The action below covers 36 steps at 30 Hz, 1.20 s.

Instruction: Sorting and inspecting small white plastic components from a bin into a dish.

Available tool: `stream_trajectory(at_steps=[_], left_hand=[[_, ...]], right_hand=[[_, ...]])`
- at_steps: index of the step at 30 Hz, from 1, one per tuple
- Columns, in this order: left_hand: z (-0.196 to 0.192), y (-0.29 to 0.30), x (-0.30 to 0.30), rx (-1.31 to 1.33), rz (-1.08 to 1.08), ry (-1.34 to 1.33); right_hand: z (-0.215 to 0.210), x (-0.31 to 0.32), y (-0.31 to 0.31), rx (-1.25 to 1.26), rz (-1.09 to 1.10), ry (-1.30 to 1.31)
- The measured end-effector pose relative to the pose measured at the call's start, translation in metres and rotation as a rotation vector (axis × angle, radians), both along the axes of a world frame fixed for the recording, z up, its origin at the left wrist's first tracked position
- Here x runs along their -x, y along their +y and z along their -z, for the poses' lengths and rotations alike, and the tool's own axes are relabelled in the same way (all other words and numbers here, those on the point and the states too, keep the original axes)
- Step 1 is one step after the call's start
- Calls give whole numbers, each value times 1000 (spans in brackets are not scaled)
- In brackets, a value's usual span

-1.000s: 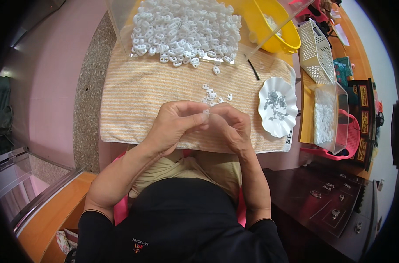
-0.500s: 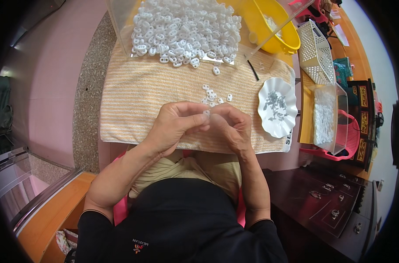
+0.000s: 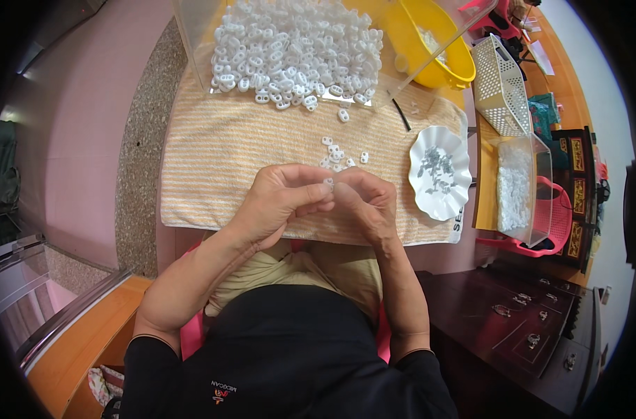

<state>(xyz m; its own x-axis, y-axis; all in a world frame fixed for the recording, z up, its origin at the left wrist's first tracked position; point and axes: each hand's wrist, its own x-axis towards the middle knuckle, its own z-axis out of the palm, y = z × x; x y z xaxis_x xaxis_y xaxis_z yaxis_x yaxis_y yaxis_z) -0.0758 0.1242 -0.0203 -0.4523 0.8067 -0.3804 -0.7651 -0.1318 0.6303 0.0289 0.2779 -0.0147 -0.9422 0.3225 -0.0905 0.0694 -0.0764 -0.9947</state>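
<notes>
Low over the near part of a striped towel (image 3: 227, 153), my left hand (image 3: 272, 202) pinches a small white two-hole plastic piece (image 3: 329, 181) between thumb and fingertips. My right hand (image 3: 371, 206) meets it from the other side, thumb and fingers closed right beside the piece. What those right fingers hold, if anything, is hidden. Just beyond the hands lie several loose flat white pieces (image 3: 335, 151) with dark holes. On the right, a white scalloped plate (image 3: 440, 207) carries many tiny grey parts (image 3: 436, 167).
A clear box (image 3: 198, 49) at the far side spills white two-hole pieces (image 3: 297, 52) onto the towel. Behind the plate lie a thin black stick (image 3: 401, 114) and a yellow basin (image 3: 460, 66). Further right stand a perforated cream basket (image 3: 501, 87) and another filled clear bin (image 3: 515, 185).
Both hands keep nearly the same pose around the white piece. The view has shifted very slightly; nothing is visibly picked up or put down.
</notes>
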Motion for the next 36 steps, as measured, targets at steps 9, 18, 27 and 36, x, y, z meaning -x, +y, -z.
stream_trajectory(at_steps=[9, 18, 27, 36], left_hand=[[5, 0, 0, -12, -19, -53], [-2, 0, 0, -7, -36, -34], [0, 1, -2, 2, -29, -3], [3, -1, -1, -23, -30, -14]], right_hand=[[2, 0, 2, -50, -14, -62], [10, -2, 3, -77, -7, -16], [9, -2, 5, -65, -35, 47], [12, -2, 3, -66, -24, 66]])
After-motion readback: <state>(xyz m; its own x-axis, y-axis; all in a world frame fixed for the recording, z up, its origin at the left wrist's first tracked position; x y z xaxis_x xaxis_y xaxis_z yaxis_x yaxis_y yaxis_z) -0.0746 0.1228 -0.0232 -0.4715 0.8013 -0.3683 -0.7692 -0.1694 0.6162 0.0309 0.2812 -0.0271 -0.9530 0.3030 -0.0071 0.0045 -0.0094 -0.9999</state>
